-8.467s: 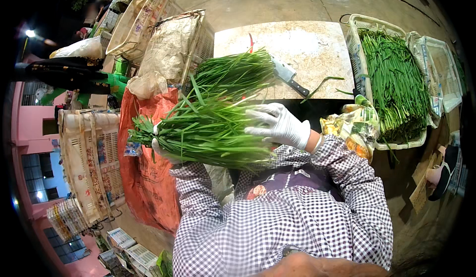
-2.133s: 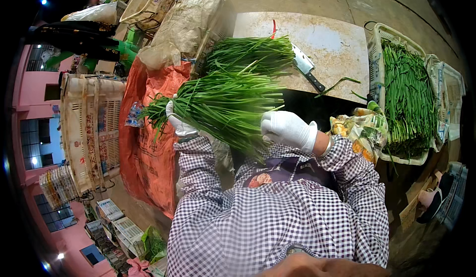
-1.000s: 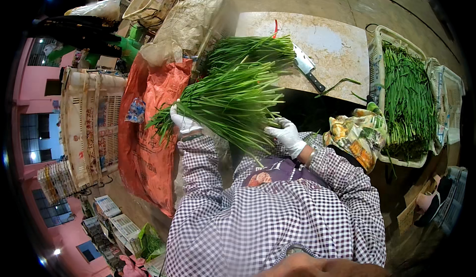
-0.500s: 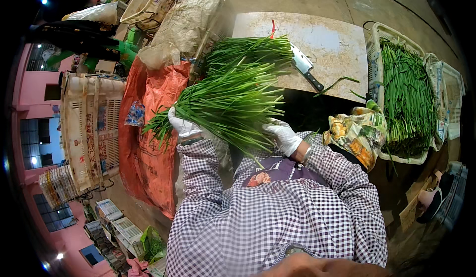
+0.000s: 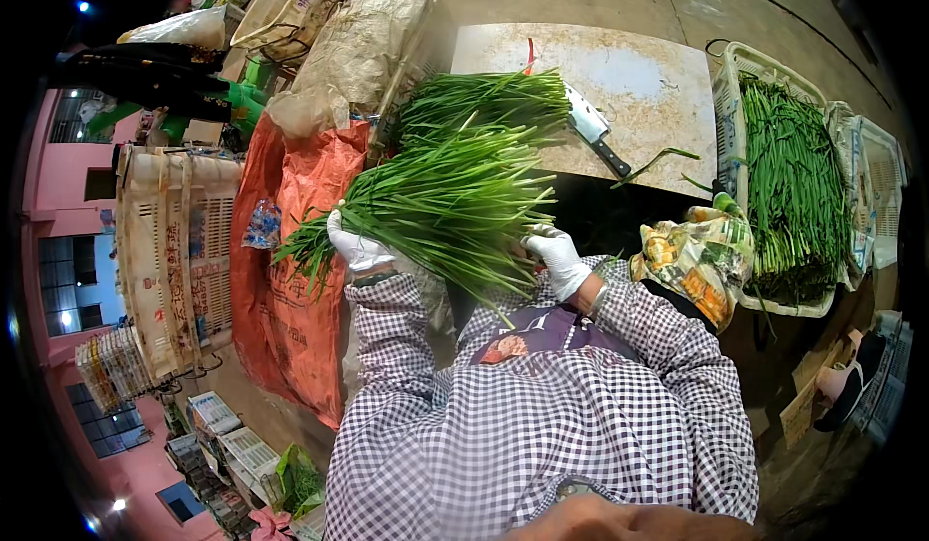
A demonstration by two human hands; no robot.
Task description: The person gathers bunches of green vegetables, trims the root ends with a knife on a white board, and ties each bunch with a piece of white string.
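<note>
A loose bunch of garlic chives (image 5: 435,207) spreads in front of me, its leafy ends to the left and pale stem ends to the right. My left hand (image 5: 360,243), in a white glove, is wrapped round the bunch near the leafy ends. At the stem ends, my white-gloved right hand (image 5: 555,256) has its fingers curled in a pinch against some stalks. Just beyond lies a second pile of garlic chives (image 5: 484,104), partly over the edge of a pale board (image 5: 658,76). A black-handled cleaver (image 5: 598,135) rests on that board beside the pile.
At right, a white plastic crate (image 5: 728,105) holds many more chives. A patterned plastic bag (image 5: 692,260) sits by my right forearm. To the left hang an orange-red sack (image 5: 300,338) and a beige woven sack (image 5: 358,47). Stacked crates (image 5: 174,251) stand farther left.
My right hand has drawn slightly up at the stem ends, and its fingers are more curled. The left hand keeps its grip, and the bunch has barely shifted.
</note>
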